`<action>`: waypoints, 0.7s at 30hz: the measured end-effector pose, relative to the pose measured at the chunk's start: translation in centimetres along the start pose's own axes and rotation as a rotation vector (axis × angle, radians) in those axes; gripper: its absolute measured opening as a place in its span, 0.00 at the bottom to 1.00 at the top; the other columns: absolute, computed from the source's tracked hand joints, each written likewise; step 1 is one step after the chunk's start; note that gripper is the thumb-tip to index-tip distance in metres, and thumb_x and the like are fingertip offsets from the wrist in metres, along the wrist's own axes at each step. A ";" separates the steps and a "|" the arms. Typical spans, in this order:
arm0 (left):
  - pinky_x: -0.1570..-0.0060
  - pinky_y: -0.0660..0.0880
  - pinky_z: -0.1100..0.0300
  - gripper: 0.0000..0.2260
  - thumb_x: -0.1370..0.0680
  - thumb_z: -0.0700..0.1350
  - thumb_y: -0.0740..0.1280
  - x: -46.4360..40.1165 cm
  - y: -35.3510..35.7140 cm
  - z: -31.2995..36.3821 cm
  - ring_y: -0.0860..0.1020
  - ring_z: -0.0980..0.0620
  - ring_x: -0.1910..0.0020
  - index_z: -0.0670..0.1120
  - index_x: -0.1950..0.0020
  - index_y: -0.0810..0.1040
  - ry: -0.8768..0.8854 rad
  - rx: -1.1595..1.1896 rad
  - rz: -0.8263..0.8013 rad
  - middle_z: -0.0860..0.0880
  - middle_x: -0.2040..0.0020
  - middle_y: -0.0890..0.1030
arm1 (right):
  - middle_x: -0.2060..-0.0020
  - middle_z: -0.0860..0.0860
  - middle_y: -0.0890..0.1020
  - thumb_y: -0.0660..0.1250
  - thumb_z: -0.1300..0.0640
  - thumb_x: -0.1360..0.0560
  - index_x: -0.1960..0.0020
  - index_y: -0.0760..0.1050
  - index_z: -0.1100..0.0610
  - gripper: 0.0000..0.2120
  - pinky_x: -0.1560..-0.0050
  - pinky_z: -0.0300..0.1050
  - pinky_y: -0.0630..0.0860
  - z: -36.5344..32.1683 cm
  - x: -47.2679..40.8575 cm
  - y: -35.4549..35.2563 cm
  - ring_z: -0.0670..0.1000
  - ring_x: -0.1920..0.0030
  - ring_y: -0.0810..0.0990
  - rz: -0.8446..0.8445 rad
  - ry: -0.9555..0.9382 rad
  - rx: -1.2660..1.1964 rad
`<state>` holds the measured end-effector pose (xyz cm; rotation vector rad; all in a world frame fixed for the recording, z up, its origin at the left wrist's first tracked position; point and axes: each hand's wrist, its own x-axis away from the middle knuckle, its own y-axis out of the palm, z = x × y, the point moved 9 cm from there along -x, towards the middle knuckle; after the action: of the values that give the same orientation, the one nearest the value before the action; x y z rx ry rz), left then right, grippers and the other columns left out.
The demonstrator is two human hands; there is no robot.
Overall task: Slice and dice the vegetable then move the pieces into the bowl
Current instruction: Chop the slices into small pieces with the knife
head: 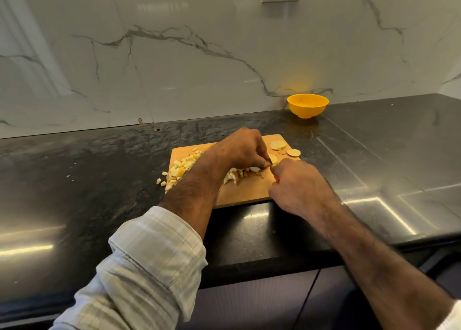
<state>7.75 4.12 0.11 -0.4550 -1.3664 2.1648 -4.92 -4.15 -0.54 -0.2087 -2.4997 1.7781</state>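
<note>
Left hand pinching vegetable slices on cutting board; right hand gripping knife handle. Pieces likely light, firm, slippery; scooping suits. Bowl sitting well apart on desk.

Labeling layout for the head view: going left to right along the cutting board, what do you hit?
Stray diced pieces off the board's left edge → diced pile → left hand → right hand, round slices behind it.
</note>
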 end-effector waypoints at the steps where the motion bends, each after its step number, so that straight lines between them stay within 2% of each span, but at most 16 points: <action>1: 0.58 0.74 0.66 0.06 0.23 0.44 0.78 0.0 0.0 0.0 0.82 0.55 0.52 0.48 0.46 0.89 0.003 -0.006 0.000 0.54 0.50 0.86 | 0.48 0.49 0.79 0.69 0.52 0.23 0.35 0.77 0.49 0.16 0.51 0.47 0.79 -0.2 -0.2 -0.1 0.51 0.49 0.77 -0.016 0.001 0.012; 7: 0.60 0.72 0.68 0.06 0.23 0.44 0.78 0.3 -0.3 0.2 0.81 0.57 0.53 0.49 0.46 0.89 0.019 -0.033 0.007 0.54 0.49 0.85 | 0.50 0.48 0.79 0.69 0.52 0.22 0.34 0.76 0.50 0.16 0.50 0.47 0.80 -0.6 -0.1 -0.1 0.50 0.49 0.77 -0.048 -0.006 0.000; 10: 0.56 0.75 0.67 0.05 0.24 0.44 0.79 0.5 -0.5 -0.3 0.83 0.57 0.52 0.49 0.49 0.89 0.007 0.006 0.019 0.54 0.50 0.86 | 0.43 0.49 0.80 0.67 0.52 0.23 0.33 0.76 0.50 0.19 0.49 0.48 0.79 0.2 0.6 -0.6 0.51 0.47 0.77 0.028 -0.008 -0.028; 13: 0.51 0.81 0.61 0.04 0.25 0.44 0.80 0.6 -0.7 -0.8 0.84 0.56 0.51 0.49 0.51 0.89 -0.008 0.053 0.016 0.54 0.50 0.87 | 0.38 0.50 0.80 0.65 0.50 0.23 0.31 0.76 0.48 0.20 0.47 0.50 0.80 -0.1 1.2 -0.9 0.52 0.43 0.77 0.081 -0.027 -0.026; 17: 0.53 0.81 0.60 0.04 0.25 0.44 0.81 0.6 -0.6 -0.7 0.85 0.56 0.53 0.50 0.53 0.90 -0.003 0.055 0.021 0.54 0.53 0.87 | 0.43 0.50 0.79 0.67 0.49 0.22 0.32 0.75 0.49 0.19 0.47 0.51 0.81 -1.2 1.4 0.0 0.52 0.45 0.78 0.009 -0.019 0.035; 21: 0.50 0.84 0.57 0.04 0.26 0.45 0.81 0.6 -0.7 -0.4 0.85 0.56 0.55 0.53 0.57 0.88 0.002 0.025 0.016 0.54 0.54 0.87 | 0.48 0.49 0.79 0.69 0.50 0.23 0.35 0.75 0.51 0.17 0.46 0.52 0.81 -2.1 0.7 0.2 0.52 0.48 0.78 -0.027 -0.007 0.069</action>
<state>7.64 5.00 0.54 -0.4596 -1.3375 2.1914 -5.28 -2.06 -0.02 -0.1638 -2.4285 1.8546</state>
